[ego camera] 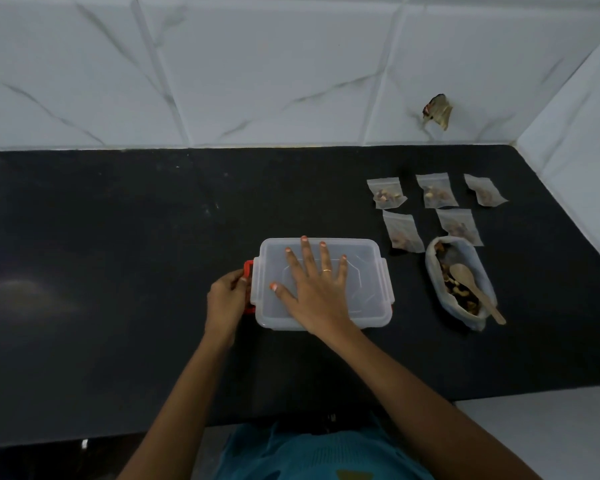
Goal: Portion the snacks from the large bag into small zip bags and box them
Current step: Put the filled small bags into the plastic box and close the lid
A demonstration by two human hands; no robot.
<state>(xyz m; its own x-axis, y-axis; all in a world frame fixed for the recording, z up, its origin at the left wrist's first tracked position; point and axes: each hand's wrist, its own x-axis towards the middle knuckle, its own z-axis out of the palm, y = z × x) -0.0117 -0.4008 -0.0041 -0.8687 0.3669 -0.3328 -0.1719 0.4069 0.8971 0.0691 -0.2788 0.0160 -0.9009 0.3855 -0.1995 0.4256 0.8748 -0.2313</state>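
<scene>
Spread-flat right hand [314, 289] presses the clear rigid plastic box lid [368, 268]; left hand [226, 299] pinches the red side latch [248, 271]. Box sits mid black worktop [118, 271], likely light, stiff, slick: grab by rim. Five small filled zip bags [437, 190], soft, lie right, near open large snack bag [433, 268].

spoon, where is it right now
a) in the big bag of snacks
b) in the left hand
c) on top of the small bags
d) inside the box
a: the spoon lies with its bowl in the big bag, its handle sticking out over the near rim. Neither hand holds it: the left hand grips the latch and the right hand lies flat on the box.
</scene>
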